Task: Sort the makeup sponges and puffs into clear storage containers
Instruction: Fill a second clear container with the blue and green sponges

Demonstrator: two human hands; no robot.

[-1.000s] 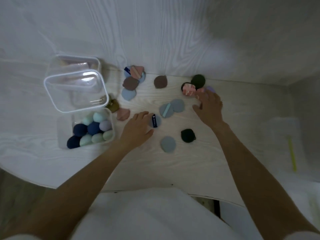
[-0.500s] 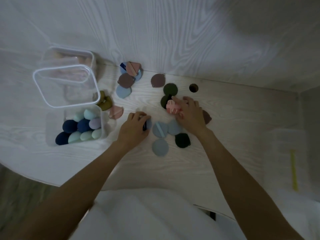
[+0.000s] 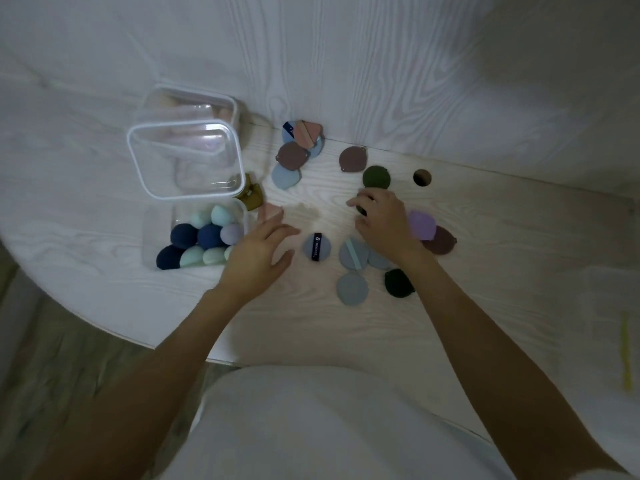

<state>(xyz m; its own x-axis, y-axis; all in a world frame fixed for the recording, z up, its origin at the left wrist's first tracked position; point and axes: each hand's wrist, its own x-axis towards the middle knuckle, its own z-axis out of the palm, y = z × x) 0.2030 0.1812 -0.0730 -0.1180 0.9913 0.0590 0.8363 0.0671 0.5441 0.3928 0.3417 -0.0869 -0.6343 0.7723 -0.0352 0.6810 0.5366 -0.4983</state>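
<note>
Many flat puffs lie scattered on the white wood table (image 3: 485,271). My left hand (image 3: 259,251) hovers open with fingers spread, between the clear container of egg-shaped sponges (image 3: 149,244) and a blue-grey puff with a dark strap (image 3: 317,247). A pink puff (image 3: 270,211) lies at its fingertips. My right hand (image 3: 384,223) rests with fingers curled over a dark puff (image 3: 361,208); whatever is under the palm is hidden. A lilac puff (image 3: 421,225) and a maroon puff (image 3: 442,241) lie beside its right side. Blue-grey puffs (image 3: 352,288) and a dark green puff (image 3: 398,283) lie near the wrist.
A clear box (image 3: 183,161) sits over the sponge container, with another clear box (image 3: 188,102) of pale pink items behind it. An olive puff (image 3: 252,197) leans beside them. More puffs (image 3: 292,155) cluster by the wall, next to a round hole (image 3: 422,177) in the table. A yellow strip (image 3: 625,351) lies far right.
My left hand let go of the strapped blue-grey puff and swung left toward the sponge container. My right hand dragged puffs in from the far side; the pink striped puff is out of sight now.
</note>
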